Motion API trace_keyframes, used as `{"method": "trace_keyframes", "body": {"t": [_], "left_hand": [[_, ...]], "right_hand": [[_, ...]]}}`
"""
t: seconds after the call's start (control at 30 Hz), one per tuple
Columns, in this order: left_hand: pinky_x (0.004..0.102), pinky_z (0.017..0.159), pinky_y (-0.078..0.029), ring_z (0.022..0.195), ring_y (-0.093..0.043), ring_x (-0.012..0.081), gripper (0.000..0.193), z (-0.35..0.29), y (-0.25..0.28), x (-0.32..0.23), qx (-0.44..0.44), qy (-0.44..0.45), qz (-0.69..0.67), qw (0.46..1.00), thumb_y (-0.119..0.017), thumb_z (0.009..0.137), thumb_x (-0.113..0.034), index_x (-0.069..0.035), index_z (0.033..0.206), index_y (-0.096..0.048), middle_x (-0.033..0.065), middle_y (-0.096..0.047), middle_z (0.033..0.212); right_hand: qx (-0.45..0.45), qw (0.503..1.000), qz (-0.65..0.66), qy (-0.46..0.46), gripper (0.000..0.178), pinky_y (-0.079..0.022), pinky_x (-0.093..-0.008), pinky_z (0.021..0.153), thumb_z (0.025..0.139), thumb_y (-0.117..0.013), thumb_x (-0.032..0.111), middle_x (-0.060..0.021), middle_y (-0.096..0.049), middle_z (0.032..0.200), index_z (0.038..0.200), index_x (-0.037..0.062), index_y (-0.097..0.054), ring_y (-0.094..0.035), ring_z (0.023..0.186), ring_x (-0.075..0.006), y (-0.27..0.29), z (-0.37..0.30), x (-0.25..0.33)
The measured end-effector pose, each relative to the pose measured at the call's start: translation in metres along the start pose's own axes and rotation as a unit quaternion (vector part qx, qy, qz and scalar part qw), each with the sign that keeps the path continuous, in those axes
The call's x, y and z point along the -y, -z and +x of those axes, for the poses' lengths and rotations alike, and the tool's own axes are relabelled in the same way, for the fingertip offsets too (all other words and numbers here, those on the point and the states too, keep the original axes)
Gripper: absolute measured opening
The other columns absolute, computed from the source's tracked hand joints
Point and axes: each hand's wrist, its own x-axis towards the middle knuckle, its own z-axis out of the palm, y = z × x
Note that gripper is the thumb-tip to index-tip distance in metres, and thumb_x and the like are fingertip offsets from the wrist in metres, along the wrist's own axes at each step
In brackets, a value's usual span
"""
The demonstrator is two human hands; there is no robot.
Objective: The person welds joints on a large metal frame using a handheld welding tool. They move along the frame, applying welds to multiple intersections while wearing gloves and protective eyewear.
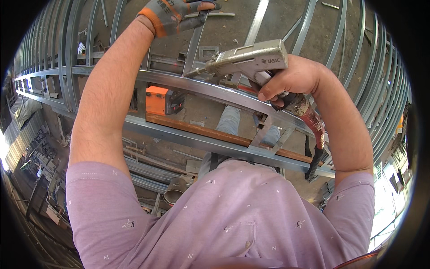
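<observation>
A: Where to look for the gun (257,58)?

B: Above the rail (228,95), right of centre, slightly tilted, with the nozzle (197,72) pointing left toward the foot of a bar (193,51). Touching there or just short? Cannot tell from this angle.

A: And the hands?

B: Right hand (298,78), bare: wrapped round the handle (290,98), thumb folded over the near side. Left hand (172,18), gloved in grey and orange: stretched over the upper part of the bar. Clamped or merely laid there? Cannot tell, so close to the top edge of view.

A: Heavy, at a guess?

B: Probably fairly so, judging by the blocky, metal-looking body. Likely nose-heavy too, with so much length ahead of the fist. Apparently stiff throughout, apart from the hose (313,123).

A: Any drag from there?

B: Likely some. Thick, wrapped in red, then black, and hanging below the fist. Perhaps stiff enough to twist the wrist; best given slack.

A: Slippery?

B: Perhaps a little on the worn, shiny body. Safest hold at the handle, with a full grasp. Better to avoid the nozzle: possibly hot, and probably the easiest part to knock out of line.

A: And bar and rail?

B: Both bright metal, likely rigid, smooth and sharp-edged. Worth gripping the bar well away from the nozzle.
</observation>
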Motion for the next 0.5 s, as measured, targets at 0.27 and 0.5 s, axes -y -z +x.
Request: {"method": "trace_keyframes", "body": {"t": [0.27,0.5], "left_hand": [[0.0555,0.128,-0.042,0.152,-0.054,0.0406,0.051,0.0027,0.0024,-0.0021,-0.030,-0.004,-0.029,0.999,-0.077,0.094,-0.031,-0.021,0.143,-0.068,0.0064,-0.063,0.158],[0.0565,0.128,-0.043,0.152,-0.055,0.0407,0.048,0.0031,0.0063,-0.0059,-0.020,0.008,-0.025,0.999,-0.077,0.093,-0.029,-0.022,0.140,-0.070,0.0067,-0.064,0.158]], "right_hand": [[0.007,1.000,0.002,0.002,0.023,-0.055,-0.0346,0.059,0.079,-0.089,0.013,-0.0081,-0.073,0.076,0.094,-0.0010,-0.078,-0.069,0.061,-0.0183,-0.0001,0.0001,0.0000],[-0.009,1.000,-0.011,-0.006,0.023,-0.056,-0.0346,0.060,0.078,-0.089,0.014,-0.0075,-0.073,0.076,0.093,-0.0007,-0.079,-0.070,0.061,-0.0181,-0.0022,-0.0012,0.0032]]}}
